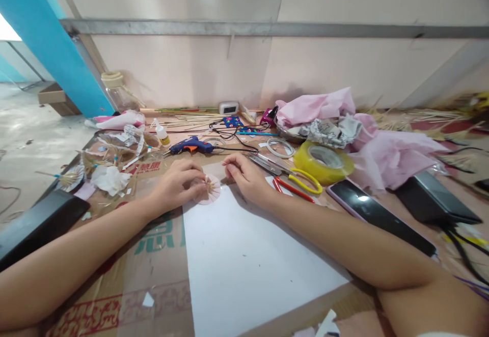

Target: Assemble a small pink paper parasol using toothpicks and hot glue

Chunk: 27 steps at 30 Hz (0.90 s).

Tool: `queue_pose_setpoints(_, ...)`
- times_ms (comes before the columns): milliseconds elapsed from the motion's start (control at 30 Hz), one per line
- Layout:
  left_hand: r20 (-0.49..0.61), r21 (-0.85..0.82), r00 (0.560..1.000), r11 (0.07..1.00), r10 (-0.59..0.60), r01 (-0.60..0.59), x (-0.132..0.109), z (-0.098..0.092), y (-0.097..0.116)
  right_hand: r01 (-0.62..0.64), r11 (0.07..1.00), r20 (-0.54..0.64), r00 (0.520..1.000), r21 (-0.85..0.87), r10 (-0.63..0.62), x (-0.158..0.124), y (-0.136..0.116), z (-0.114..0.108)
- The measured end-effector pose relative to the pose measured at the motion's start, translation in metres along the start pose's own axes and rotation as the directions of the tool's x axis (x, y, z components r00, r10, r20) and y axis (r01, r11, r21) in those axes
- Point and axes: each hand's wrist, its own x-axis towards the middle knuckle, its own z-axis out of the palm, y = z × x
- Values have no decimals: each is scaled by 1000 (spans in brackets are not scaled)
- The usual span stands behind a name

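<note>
Far left of the left hand, beside its forearm: black case, lying at a slant. Nearer the left hand, still to its left: crumpled white tissue, scraps around it. Printed cardboard below the left hand and forearm. Past the left hand, a bit to its left: small bottle, yellow label, upright. Left hand: thumb and fingers closed in a pinch on a round pink pleated piece, thin sticks at its middle. Pinch is narrow; part of the piece hidden behind the fingers. Piece sits at the left hand's fingertips, over the top-left corner of the white sheet, facing the right hand. Glue gun just beyond the left hand, blue with orange trigger, apart from it. White sheet on the near side of both hands, dark specks on it. Right hand: near the pink piece but apart from it, fingers curled, thumb close to them; can't tell if anything is held. Just right of the right hand: scissors, yellow handles, and a red-handled tool. Farther right of it: yellow tape roll, then phone beside the right forearm, crumpled pink material beyond the phone. Farthest right of the grip: black device, cables attached.
</note>
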Motion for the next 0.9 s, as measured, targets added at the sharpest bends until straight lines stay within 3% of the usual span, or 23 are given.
queue_pose_setpoints(233, 31, -48, 1000, 999, -4, 6, 0, 0, -2, -80, 990, 64, 995, 120, 73, -4, -8, 0)
queue_pose_setpoints(500, 12, -86, 1000, 996, 6, -5, 0, 2, -4, 87, 981, 57, 995, -175, -78, -9, -22, -13)
queue_pose_setpoints(700, 17, -132, 997, 989, -72, 74, 1, 3, -6, 96, 967, 114, 991, -238, -70, -14, -25, -13)
queue_pose_setpoints(900, 35, -136, 996, 987, -82, 86, 2, 4, -6, 237, 919, 139, 969, -316, -202, -17, -20, -11)
